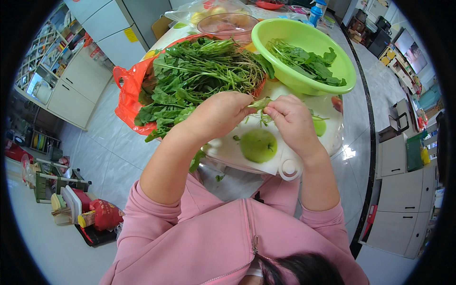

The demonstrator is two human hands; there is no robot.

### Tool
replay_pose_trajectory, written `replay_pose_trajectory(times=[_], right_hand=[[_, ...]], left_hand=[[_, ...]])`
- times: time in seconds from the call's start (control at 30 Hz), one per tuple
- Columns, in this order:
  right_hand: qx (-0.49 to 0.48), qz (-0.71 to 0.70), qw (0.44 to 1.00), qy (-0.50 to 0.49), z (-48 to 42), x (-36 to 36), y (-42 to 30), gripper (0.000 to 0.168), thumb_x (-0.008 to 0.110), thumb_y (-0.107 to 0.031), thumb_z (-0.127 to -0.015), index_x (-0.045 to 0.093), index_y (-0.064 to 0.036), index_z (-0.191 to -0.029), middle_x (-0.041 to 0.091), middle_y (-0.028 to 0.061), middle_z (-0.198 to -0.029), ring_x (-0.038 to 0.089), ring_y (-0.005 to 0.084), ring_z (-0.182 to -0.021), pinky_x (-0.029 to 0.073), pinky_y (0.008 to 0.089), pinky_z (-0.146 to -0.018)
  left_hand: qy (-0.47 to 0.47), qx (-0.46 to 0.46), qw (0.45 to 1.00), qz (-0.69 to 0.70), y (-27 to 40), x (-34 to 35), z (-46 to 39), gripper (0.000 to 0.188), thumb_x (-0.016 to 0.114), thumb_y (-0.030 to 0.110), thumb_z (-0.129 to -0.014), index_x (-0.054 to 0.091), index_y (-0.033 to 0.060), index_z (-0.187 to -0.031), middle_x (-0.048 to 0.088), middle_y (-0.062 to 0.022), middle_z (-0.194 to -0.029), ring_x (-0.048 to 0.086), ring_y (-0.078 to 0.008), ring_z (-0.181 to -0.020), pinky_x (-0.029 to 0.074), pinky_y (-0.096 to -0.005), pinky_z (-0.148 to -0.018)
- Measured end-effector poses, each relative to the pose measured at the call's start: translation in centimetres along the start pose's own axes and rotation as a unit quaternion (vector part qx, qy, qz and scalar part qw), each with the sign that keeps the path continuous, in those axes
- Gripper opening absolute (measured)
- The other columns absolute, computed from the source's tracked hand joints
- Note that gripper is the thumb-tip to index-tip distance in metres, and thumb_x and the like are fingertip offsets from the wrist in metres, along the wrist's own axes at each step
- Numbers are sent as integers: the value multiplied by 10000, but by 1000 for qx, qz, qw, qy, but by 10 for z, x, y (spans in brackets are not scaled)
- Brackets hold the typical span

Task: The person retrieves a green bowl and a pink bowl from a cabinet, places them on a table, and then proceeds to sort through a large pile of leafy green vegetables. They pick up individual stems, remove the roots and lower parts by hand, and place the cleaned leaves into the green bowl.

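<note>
Between my two hands, over the near part of the table, is a small piece of leafy greens (260, 103), pinched by the fingertips of both. My left hand (228, 110) holds its left end, just in front of the heap of leafy greens (203, 71) lying on a red plastic bag (129, 96). My right hand (290, 117) grips the other end at the stems. Behind my right hand stands a light green plastic basin (295, 83) with a smaller bunch of greens (306, 60) inside. Small leaf scraps lie on the table under my hands.
The table cover (228, 153) has apple prints. A clear round bowl (228, 26) and a clear plastic bag of produce (206, 10) sit at the back, with a blue spray bottle (315, 14) to the right. A fallen leaf (219, 177) lies on the tiled floor below the table's near edge.
</note>
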State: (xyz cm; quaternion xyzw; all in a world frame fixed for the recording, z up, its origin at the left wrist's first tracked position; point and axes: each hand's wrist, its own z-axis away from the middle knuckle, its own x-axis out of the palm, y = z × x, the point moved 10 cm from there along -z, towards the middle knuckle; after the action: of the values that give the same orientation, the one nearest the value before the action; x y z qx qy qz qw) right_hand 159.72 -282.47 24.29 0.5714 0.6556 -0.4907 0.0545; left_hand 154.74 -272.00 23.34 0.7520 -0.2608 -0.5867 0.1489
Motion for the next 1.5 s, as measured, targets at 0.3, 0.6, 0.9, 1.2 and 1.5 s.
replay_pose_trajectory(times=[0.3, 0.6, 0.9, 1.2, 1.5], right_hand=[[122, 285, 950, 32, 7, -18, 40, 126, 626, -153, -805, 716, -70, -839, 668, 80, -862, 583, 281, -872, 405, 460, -837], [112, 238, 963, 50, 19, -23, 44, 439, 611, -136, -837, 557, -121, -1272, 513, 110, -1321, 469, 269, -1219, 342, 472, -1019], [84, -166, 977, 106, -13, -31, 5, 315, 567, -104, -882, 579, 4, -1178, 613, 163, -1167, 549, 302, -1132, 399, 361, -993], [-180, 52, 979, 86, -46, -6, -110, 540, 631, -204, -813, 456, 22, -1271, 562, 201, -1163, 551, 367, -1066, 425, 447, -929], [-66, 7, 998, 20, -49, 14, -87, 269, 634, -147, -809, 524, 27, -981, 580, 216, -906, 580, 389, -857, 468, 462, -759]], left_hand=[[47, -24, 993, -109, 0, -18, 10, 205, 570, 42, -815, 621, 14, -1012, 622, -180, -903, 596, -357, -834, 490, -392, -722], [326, -60, 834, 441, -44, -158, 48, 171, 583, 183, -943, 546, 40, -1029, 516, 9, -757, 391, -54, -592, 333, -224, -530], [375, 2, 677, 633, -65, -129, 48, 215, 356, 314, -1030, 479, 164, -936, 595, -42, -1062, 567, -226, -1027, 468, -420, -859], [288, 58, 666, 685, -12, -65, 6, 250, 302, 363, -1037, 450, 170, -975, 364, -14, -1463, 400, -204, -1234, 338, -400, -1058], [224, 53, 571, 788, -12, -48, 5, 348, 237, 404, -1035, 494, 179, -1103, 383, -73, -1468, 338, -288, -1345, 291, -461, -1109]])
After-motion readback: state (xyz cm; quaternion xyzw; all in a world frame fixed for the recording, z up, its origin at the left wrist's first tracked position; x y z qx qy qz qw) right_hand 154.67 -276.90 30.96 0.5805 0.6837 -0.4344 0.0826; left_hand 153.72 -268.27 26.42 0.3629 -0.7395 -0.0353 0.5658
